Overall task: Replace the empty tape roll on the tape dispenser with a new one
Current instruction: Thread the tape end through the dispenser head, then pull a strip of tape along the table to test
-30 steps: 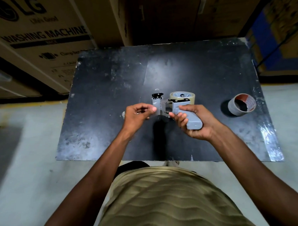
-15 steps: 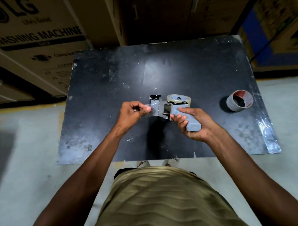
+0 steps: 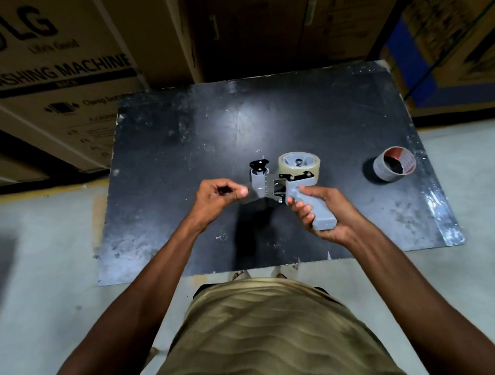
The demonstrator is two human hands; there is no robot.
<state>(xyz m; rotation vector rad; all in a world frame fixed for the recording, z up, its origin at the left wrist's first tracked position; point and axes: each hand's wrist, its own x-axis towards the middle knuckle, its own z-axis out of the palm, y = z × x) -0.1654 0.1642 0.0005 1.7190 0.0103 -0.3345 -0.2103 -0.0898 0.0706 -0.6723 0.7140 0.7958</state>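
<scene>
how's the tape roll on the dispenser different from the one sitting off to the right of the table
The clear tape roll is mounted on the grey handheld tape dispenser, gripped by the right hand; the empty grey cardboard core stands loose on the black table, apart from both hands. The clear roll looks thick with glossy tape; the core is a bare thin wall with a reddish inside. The roll's centre is filled by the dispenser hub; the core's is open. Both are rings, open end up.

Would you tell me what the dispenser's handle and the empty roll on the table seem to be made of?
Dispenser handle: looks like matte grey moulded plastic, uniform in colour with soft edges. Empty roll: probably a cardboard core, thin-walled with a dull grey outside and reddish-brown inside.
</scene>
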